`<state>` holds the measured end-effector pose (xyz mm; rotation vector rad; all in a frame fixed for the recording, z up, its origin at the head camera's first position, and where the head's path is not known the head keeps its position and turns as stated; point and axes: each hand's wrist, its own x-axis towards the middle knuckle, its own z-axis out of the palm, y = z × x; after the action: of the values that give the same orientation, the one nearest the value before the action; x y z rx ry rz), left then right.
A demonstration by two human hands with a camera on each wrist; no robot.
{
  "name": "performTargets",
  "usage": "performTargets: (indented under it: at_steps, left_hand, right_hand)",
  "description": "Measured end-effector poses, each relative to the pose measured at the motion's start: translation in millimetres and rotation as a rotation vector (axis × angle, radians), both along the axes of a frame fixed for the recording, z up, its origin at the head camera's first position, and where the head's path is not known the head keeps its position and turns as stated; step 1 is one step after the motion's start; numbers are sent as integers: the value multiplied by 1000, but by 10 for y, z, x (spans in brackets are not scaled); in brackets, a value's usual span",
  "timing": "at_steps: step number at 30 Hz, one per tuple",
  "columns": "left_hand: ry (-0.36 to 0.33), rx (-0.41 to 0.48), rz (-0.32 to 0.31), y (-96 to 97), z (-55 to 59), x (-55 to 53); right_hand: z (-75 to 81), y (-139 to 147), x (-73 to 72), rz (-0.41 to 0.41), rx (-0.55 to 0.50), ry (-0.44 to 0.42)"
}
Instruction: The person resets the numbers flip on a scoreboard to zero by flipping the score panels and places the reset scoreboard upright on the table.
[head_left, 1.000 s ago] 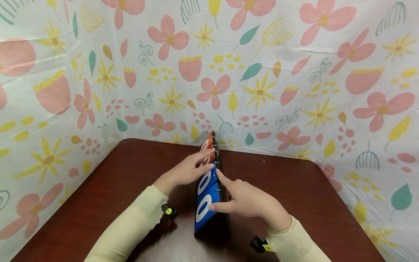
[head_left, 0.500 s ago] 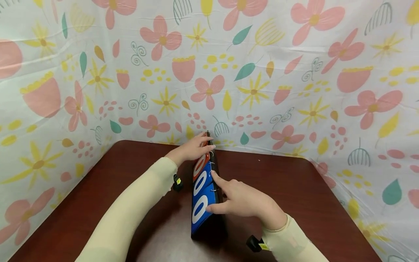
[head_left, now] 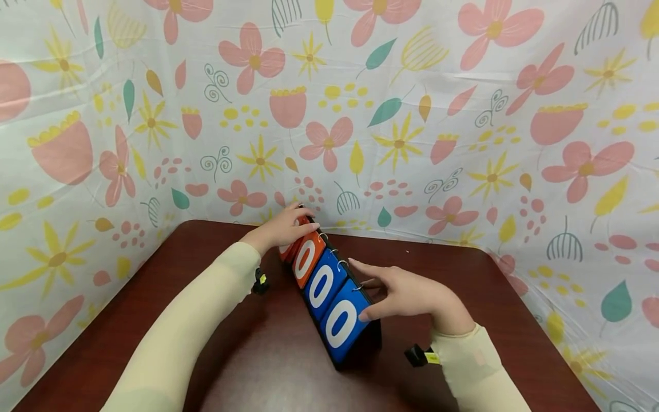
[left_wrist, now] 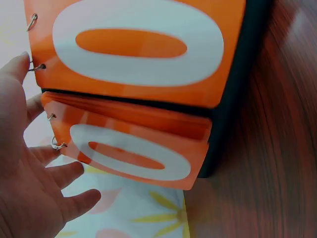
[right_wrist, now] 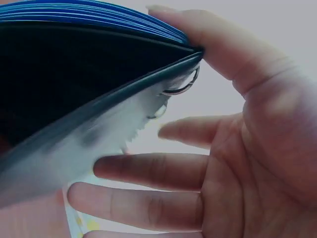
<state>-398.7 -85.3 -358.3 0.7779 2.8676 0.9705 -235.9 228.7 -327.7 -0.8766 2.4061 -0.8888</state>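
Observation:
A tabletop flip scoreboard with a black stand stands at a slant on the table, its number cards hung on metal rings. White zeros show on its blue cards and orange cards. My left hand lies across the far end of its top edge, thumb and index beside the rings; the left wrist view shows the other fingers spread. At the near end, my right thumb touches the front of a blue card. My right hand has its other fingers extended behind the scoreboard, fairly straight in the right wrist view.
The scoreboard rests on a dark reddish-brown table. A white cloth with printed flowers hangs behind the table and along its sides. Small black devices with yellow tags sit at both wrists.
My left hand went from the middle cards to the far end. The scoreboard has turned: its far end swung left, its near end right, so its cards face me more. My right hand moved right.

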Motion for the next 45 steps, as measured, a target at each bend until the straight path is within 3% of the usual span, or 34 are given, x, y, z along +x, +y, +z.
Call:
performTargets:
  at_steps: [7,15,18,24,29,36,45]
  left_hand:
    - [59,-89,56,-280,-4,91]
    - [149,-170,122,-567,-24,371]
    - [116,-97,153,-656,-58,499]
    - [74,73,146,-745,-151,758]
    - [72,113,148,-748,-174,923]
    - [60,99,149,-733,-126,1007]
    - [37,102,152,-729,-121,997]
  right_hand:
    - [25,274,-148,-59,21,33]
    - [-69,601,-373,-133,-19,85]
    - [-137,699,-471,-180,-45,134]
    - [-277,863,-638,-272,-94,235]
    - [-359,960,-706,-294,-134,279]
    - [-374,981,-723,-320,-143,277]
    - [-396,986,-733,-294,-162,268]
